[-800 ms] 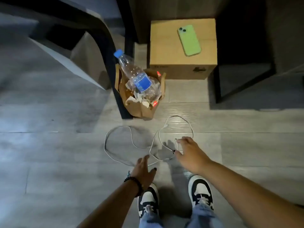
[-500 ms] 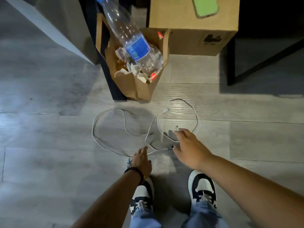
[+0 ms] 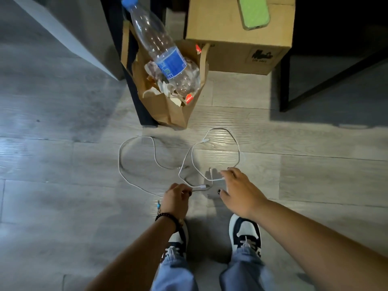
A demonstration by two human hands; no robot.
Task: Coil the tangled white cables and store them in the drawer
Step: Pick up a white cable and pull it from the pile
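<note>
White cables [image 3: 155, 159] lie loose on the floor [image 3: 63, 185], sprawled in two big overlapping loops just in front of the person's shoes, crossing each other near the middle. Looks like the very first step: gathering, not coiling yet, and no drawer in sight from here.

Left hand [image 3: 175, 200] is down at floor level w/ its fingers [image 3: 184, 191] curled, pinching the cable just behind a connector end [image 3: 202, 186]. Right hand [image 3: 238, 189] hovers over the near right part of the tangle, fingers spread and relaxed, gripping nothing; whether the tips actually touch the cord I can't tell, as the hand covers that bit.

Next move, I'd guess: right hand needs to catch the strand under it, then both hands lift and tease the crossed loops apart before any winding. Pulling hard on one end would prob. tighten the crossing, so slack first.

Floor is pale grey wood-look planks, dim room, one bright patch of light over the cable area. Just beyond the loops stands a brown paper bag [image 3: 168, 110] stuffed w/ scraps and a clear plastic bottle [image 3: 159, 47], leaning against a black furniture leg [image 3: 134, 91]. Right of it, a cardboard box [image 3: 231, 38] w/ a green phone [image 3: 254, 11] on top; a dark frame [image 3: 285, 85] beyond that.
</note>
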